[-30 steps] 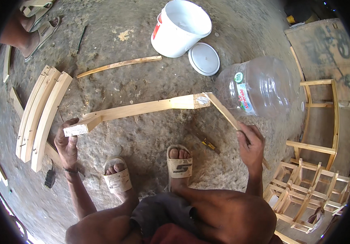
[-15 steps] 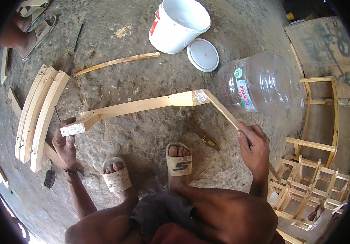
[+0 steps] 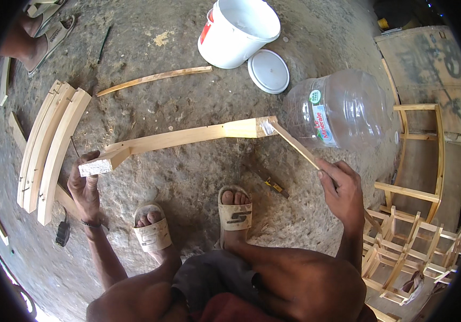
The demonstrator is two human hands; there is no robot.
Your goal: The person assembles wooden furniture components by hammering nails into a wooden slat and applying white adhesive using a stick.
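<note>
A long pale wooden piece [image 3: 176, 138], with a block at each end, is held above the floor. My left hand [image 3: 84, 190] grips its left end, fingers and thumb around the block, whose end face is coated white. Between the fingers of my right hand [image 3: 344, 188] is a thin flat wooden stick [image 3: 297, 145]. The stick's tip touches the piece's right end, where a white paste-like smear [image 3: 267, 127] shows. How far the stick runs under my right palm is hidden.
Curved wooden slats [image 3: 61, 155] with nails lie at left, near a black tape measure [image 3: 62, 233]. Beyond stand a white bucket [image 3: 230, 45], its lid [image 3: 269, 71] and a large clear bottle [image 3: 348, 110]. A yellow-black tool [image 3: 276, 187] lies mid-floor; wooden frames [image 3: 412, 241] sit right.
My right hand has moved slightly right and the stick with it, its tip staying at the piece's right end. The left hand and wooden piece are nearly still.
</note>
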